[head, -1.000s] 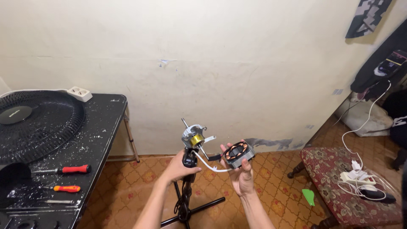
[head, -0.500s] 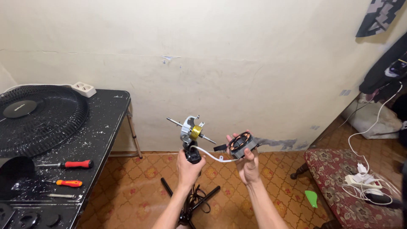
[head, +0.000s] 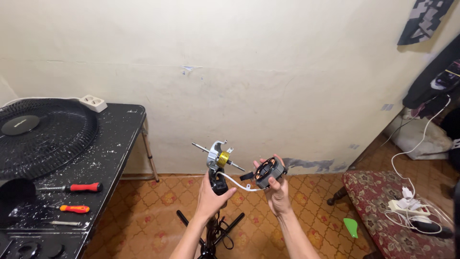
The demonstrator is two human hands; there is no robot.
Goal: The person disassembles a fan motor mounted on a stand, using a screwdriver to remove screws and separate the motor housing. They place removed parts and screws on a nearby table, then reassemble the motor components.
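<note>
A cream plaster wall [head: 268, 72] fills most of the view, above a patterned orange tile floor [head: 143, 216]. At the left stands a black, paint-flecked tabletop [head: 120, 139] carrying a round black fan grille [head: 43, 134], a white power strip [head: 93, 102] and two red-handled screwdrivers [head: 72, 187], laid flat near the edge, within reach.

In the middle, a black fan stand [head: 211, 240] rises from the floor. The left hand [head: 211, 199] has its fingers wrapped closed around the stand's black neck [head: 219, 181], apparently to steady it. Above the fist sits a silver bracket with a brass bushing and a thin steel shaft [head: 218, 157] that points out to both sides.

The right hand [head: 277, 194] holds the motor stator [head: 269, 171], a grey ring with copper windings, just beside the shaft; its fingers curl shut around the rim, face tilted toward the camera. White wires [head: 239, 184] sag between stator and neck, so the part can only be held close.
</note>
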